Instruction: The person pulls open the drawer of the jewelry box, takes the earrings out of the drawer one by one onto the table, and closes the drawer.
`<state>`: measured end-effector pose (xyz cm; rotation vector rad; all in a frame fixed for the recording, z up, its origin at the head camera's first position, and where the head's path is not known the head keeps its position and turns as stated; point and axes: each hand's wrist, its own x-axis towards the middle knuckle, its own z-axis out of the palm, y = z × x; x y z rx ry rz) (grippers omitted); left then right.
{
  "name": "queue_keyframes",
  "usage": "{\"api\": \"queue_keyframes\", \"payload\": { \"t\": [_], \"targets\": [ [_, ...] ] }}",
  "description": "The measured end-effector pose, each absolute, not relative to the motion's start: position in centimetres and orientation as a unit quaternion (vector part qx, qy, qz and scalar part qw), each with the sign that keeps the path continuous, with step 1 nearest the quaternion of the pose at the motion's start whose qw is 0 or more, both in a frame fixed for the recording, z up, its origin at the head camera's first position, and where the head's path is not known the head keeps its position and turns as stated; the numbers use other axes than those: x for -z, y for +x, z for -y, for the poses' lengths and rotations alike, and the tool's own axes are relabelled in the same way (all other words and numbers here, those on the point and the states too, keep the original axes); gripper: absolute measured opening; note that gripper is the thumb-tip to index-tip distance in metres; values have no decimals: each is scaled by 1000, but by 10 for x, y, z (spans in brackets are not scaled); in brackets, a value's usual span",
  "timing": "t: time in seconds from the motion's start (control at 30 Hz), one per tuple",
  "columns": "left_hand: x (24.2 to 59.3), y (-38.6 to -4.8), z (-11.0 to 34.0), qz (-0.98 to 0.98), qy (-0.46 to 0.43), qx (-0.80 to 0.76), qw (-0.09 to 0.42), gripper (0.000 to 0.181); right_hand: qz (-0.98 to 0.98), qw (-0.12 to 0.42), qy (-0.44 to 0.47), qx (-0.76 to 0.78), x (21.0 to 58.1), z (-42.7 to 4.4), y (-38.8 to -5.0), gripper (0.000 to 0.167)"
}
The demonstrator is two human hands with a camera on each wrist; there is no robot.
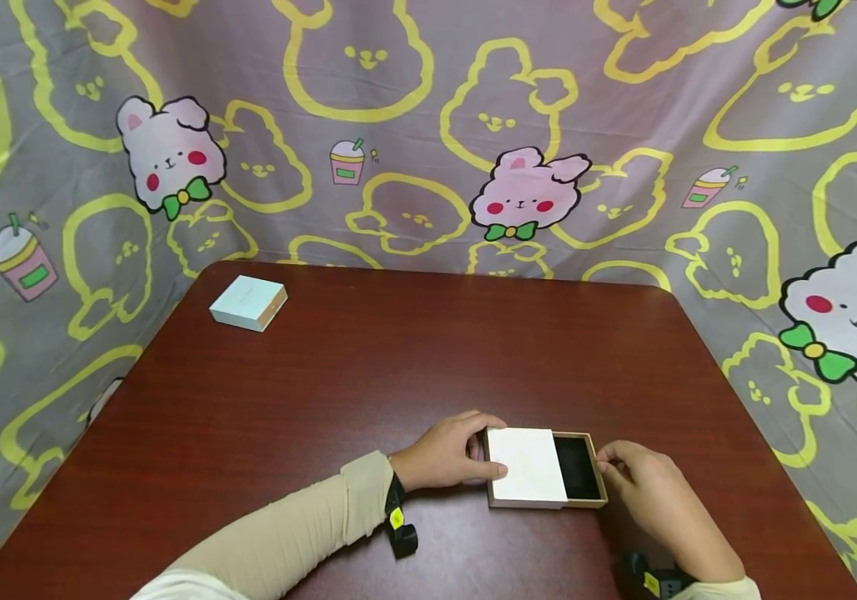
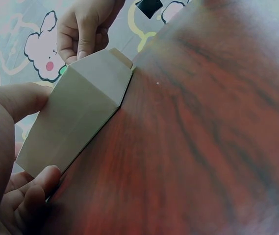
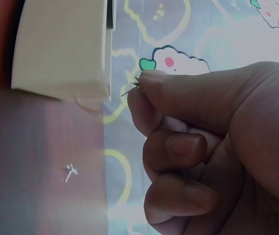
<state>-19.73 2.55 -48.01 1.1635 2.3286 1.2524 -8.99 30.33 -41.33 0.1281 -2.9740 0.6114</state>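
Note:
A white sliding drawer box (image 1: 526, 468) lies on the table, its tray (image 1: 580, 471) pulled partly out to the right and showing a black lining. My left hand (image 1: 454, 454) grips the sleeve's left end, thumb on top; the left wrist view shows the fingers around the sleeve (image 2: 70, 122). Just off the tray's open end is my right hand (image 1: 646, 483). In the right wrist view its thumb and forefinger pinch a tiny, thin metal piece (image 3: 135, 84) with pointed ends, too small to name. A small silvery-white branched piece (image 3: 70, 172) lies on the table close by.
A pale blue box (image 1: 248, 302) with a brown side stands at the table's far left corner. The dark red wooden table (image 1: 428, 350) is bordered by a patterned cloth (image 1: 413, 100) at the back and sides.

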Motion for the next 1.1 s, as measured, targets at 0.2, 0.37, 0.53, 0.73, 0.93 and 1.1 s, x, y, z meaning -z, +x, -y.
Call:
{"api": "queue_keyframes", "payload": {
  "t": [0.2,0.37,0.53,0.73,0.93,1.1],
  "targets": [
    [479,-197,-25,-800,399,-428,131,60,978,27,22,-204,413,-309,-87,11],
    [478,-195,-24,-802,399,-425,130,60,979,19,16,-202,414,-314,-86,8],
    [478,-196,-25,-799,400,-430,131,59,980,16,14,-199,416,-320,-83,5],
    [480,-197,-25,-796,400,-435,133,58,980,21,19,-198,419,-325,-83,6],
    [479,-197,-25,-800,399,-429,129,58,981,23,17,-194,422,-329,-82,6],
    [478,-197,-25,-801,397,-429,128,58,982,13,10,-188,424,-332,-83,6]
  ]
}}
